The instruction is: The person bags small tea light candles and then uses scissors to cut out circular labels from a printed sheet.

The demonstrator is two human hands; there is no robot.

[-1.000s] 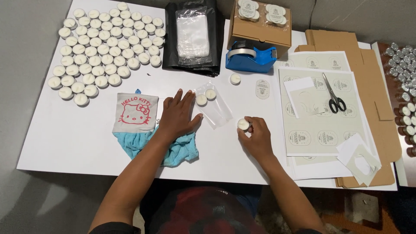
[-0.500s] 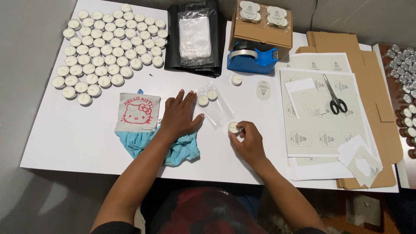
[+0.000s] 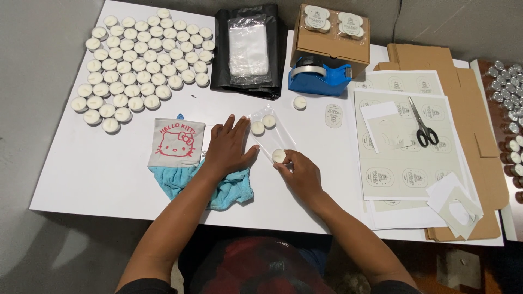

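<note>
In the head view, near the middle of the frame, the right hand [image 3: 302,174] pinches a small white candle [image 3: 279,155] at the lower end of a clear plastic bag [image 3: 271,136], which already has two candles inside. The left hand [image 3: 229,147] lies flat and spread, holding nothing, touching the bag's edge and resting over a blue cloth [image 3: 229,190]. Rows of candles [image 3: 141,60] fill the upper left.

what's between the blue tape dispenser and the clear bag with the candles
In the head view, one loose tealight candle lies on the white table between the blue tape dispenser and the clear bag.
</note>
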